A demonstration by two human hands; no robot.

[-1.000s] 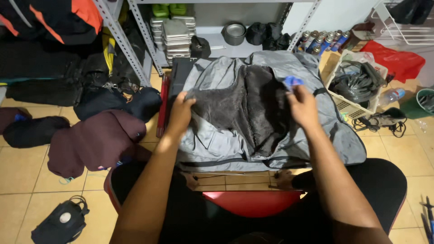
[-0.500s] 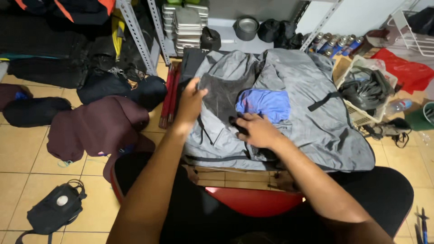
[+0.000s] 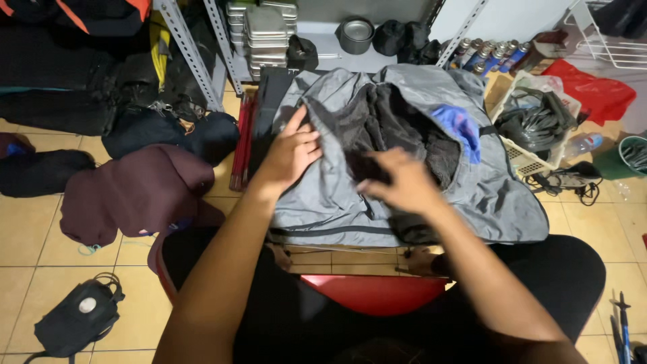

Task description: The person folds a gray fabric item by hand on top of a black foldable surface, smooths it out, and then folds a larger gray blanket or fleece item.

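Grey, fleece-lined jacket [image 3: 404,162] is spread at the centre of the view, over the lap, collar towards twelve o'clock. Left hand [image 3: 291,154] is laid flat on the grey outer panel at nine o'clock of the dark lining, fingers extended, nothing gripped. Right hand [image 3: 404,185] is blurred over the lining's lower edge; whether fabric is pinched cannot be told. Blue cloth [image 3: 460,126] is seen at two o'clock of the lining. Maroon garment [image 3: 128,195] is lying on the tiled floor at nine o'clock, and a wire basket [image 3: 532,128] at two o'clock.
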